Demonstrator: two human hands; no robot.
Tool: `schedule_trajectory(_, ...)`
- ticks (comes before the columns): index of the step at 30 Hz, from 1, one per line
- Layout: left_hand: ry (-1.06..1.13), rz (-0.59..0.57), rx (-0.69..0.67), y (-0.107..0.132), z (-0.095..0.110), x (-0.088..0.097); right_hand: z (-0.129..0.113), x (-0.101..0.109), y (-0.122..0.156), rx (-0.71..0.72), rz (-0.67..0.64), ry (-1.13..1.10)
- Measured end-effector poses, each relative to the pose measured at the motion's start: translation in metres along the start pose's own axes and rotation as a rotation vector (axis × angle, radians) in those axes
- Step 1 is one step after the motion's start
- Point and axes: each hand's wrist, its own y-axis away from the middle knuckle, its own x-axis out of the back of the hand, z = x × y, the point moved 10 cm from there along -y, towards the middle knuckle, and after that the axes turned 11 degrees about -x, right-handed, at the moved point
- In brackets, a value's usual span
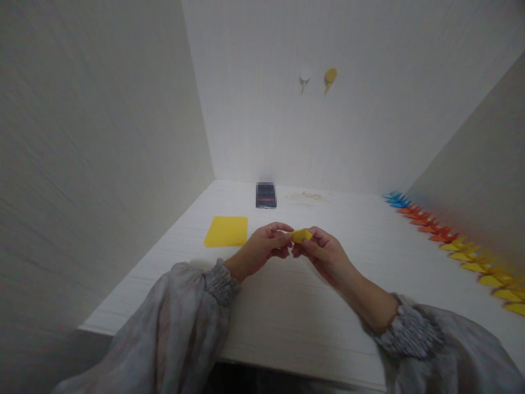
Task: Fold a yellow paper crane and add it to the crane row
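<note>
A small piece of folded yellow paper (301,236) is held above the white table (311,317), between my two hands. The fingertips of my left hand (270,242) pinch its left end; a ring shows on one finger. My right hand (322,247) grips its right side, with the thumb in front and fingers behind. Part of the paper is hidden by the fingers. To the left of my left hand lies a stack of square yellow paper sheets (226,231), flat on the table.
A dark phone (266,196) sits near the back wall. Along the right side runs a row of folded paper figures, blue (396,199), orange-red (429,221) and yellow (488,268). A white hook (304,78) and a yellow hook (330,76) are on the wall. Walls enclose both sides.
</note>
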Motion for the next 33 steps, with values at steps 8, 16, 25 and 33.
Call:
schedule_trajectory(8, -0.029, 0.073, -0.02, 0.0, 0.005, 0.006, 0.007, 0.007, -0.001, -0.051, 0.053, 0.047)
schedule_trajectory(16, -0.011, 0.073, -0.028, -0.001, 0.005, 0.007, 0.009, 0.012, -0.003, -0.079, 0.111, 0.022)
schedule_trajectory(25, -0.191, 0.162, -0.062, -0.002, 0.004, 0.024, 0.016, 0.018, -0.003, -0.144, 0.206, 0.066)
schedule_trajectory(33, -0.217, 0.177, 0.016, -0.003, -0.008, 0.029, 0.016, 0.024, -0.006, -0.135, 0.244, 0.181)
